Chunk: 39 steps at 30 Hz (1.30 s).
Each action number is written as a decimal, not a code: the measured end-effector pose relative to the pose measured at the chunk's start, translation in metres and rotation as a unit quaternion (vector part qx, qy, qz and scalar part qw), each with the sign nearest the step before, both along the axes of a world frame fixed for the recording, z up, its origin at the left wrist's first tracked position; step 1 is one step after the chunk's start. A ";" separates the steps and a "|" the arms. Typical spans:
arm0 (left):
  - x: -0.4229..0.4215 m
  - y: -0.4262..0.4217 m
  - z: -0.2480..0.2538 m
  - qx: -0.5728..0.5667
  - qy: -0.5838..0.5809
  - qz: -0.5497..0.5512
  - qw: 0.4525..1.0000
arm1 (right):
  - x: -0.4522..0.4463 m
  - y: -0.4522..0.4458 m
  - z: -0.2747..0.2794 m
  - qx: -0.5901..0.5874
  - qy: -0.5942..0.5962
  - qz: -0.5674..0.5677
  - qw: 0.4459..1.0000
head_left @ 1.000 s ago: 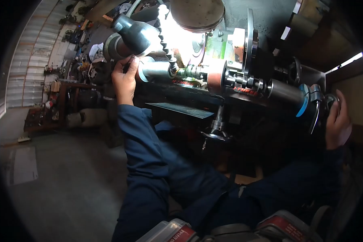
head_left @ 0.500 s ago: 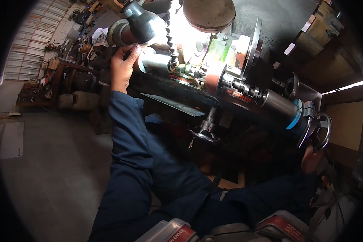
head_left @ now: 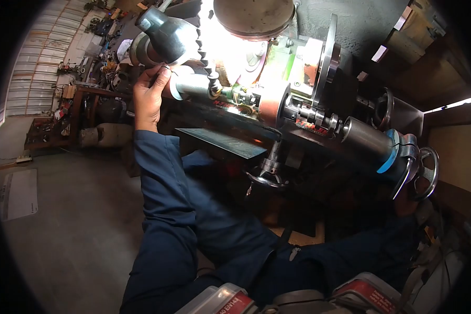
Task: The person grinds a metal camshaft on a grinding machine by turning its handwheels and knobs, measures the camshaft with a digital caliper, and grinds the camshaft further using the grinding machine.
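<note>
My left hand (head_left: 149, 99) is raised at the lower rim of a dark work lamp (head_left: 167, 39), with thumb and forefinger pinched together. What lies between the fingertips, if anything, is too small to make out. Just right of this hand is a pale metal cylinder (head_left: 193, 85) on the machine. At the far right my right hand (head_left: 405, 203) is in deep shadow, low beside a chrome handwheel (head_left: 433, 178). Its fingers are hidden, so its grip does not show. A shaft with stepped collars (head_left: 311, 114) runs across the brightly lit machine.
A segmented flexible hose (head_left: 205, 52) hangs by the lamp. A round brown cover (head_left: 253, 18) is above the machine. A second handwheel (head_left: 268, 177) juts out towards me below a flat metal plate (head_left: 222, 141). A cluttered bench (head_left: 83, 91) stands at the left.
The view has shifted slightly, so the lamp and my left hand appear further left and the right-hand handwheel further right. My left hand keeps its pinch at the lamp rim. The right hand looks darker.
</note>
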<state>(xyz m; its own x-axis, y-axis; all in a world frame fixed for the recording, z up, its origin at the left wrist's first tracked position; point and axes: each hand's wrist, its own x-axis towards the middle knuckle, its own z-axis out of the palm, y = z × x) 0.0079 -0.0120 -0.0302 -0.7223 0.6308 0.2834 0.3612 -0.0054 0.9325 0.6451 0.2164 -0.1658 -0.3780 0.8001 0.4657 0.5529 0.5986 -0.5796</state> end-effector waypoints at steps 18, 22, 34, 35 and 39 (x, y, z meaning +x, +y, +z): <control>-0.005 -0.002 -0.007 0.027 -0.035 0.006 0.999 | -0.153 0.049 0.044 0.538 0.182 -0.089 0.819; -0.006 -0.003 -0.008 0.027 -0.028 0.009 0.999 | -0.167 0.068 0.044 0.612 0.236 -0.116 0.746; -0.001 -0.001 -0.006 0.014 -0.017 0.026 0.999 | -0.138 0.074 0.054 0.654 0.086 -0.081 0.747; -0.001 -0.001 -0.007 0.016 -0.014 0.025 0.999 | -0.135 0.072 0.050 0.638 0.084 -0.075 0.762; -0.001 0.000 -0.007 0.024 -0.013 0.027 0.999 | -0.130 0.062 0.041 0.556 0.088 -0.060 0.824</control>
<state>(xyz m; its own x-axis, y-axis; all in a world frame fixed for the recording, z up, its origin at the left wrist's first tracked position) 0.0068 -0.0124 -0.0374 -0.7619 0.5774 0.2934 0.3379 -0.0321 0.9406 0.5150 0.2785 -0.1251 -0.1756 -0.1315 0.9756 0.6132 0.7607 0.2129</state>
